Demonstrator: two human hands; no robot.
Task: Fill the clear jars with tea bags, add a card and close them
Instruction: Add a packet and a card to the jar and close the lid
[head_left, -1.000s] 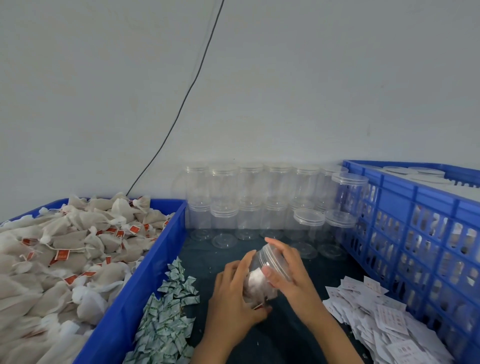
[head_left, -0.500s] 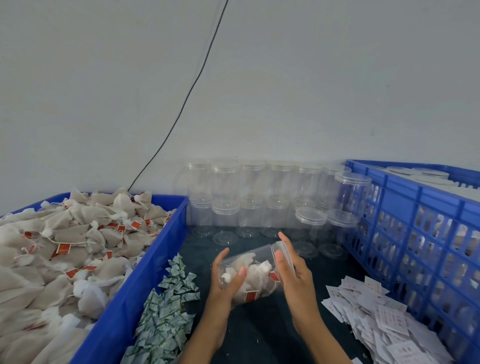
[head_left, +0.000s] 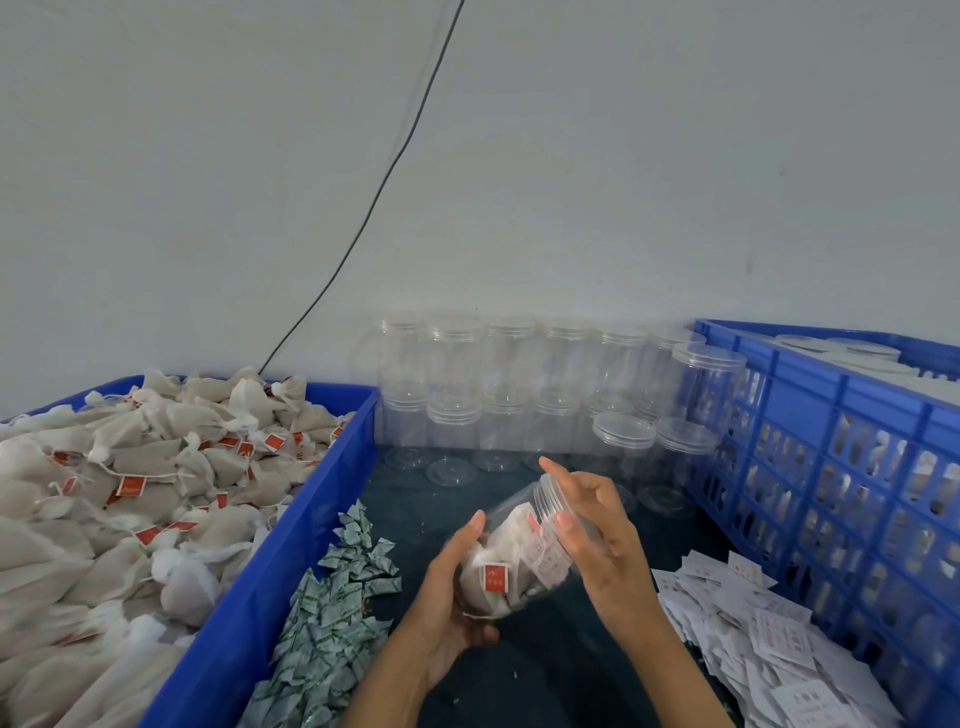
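Observation:
A clear jar (head_left: 511, 561) packed with tea bags and a printed card lies tilted between my hands above the dark table top, its lidded end pointing up and to the right. My left hand (head_left: 447, 613) cups the jar's base, thumb on its side. My right hand (head_left: 602, 551) holds the clear lid (head_left: 548, 499), thumb in front and fingers stretched behind it. Loose tea bags (head_left: 156, 493) with red tags fill the blue bin (head_left: 260, 571) on the left. White cards (head_left: 753, 634) lie heaped at the right.
Rows of empty clear jars (head_left: 509, 395) with lids stand stacked against the back wall. A blue slotted crate (head_left: 831, 467) stands on the right. A pile of small green-printed sachets (head_left: 332, 623) lies beside the bin. A black cable (head_left: 363, 218) runs down the wall.
The jar has swung from facing me lid-first to lying sideways and tilted. My left hand has shifted to its base, and my right hand has stayed on the lid.

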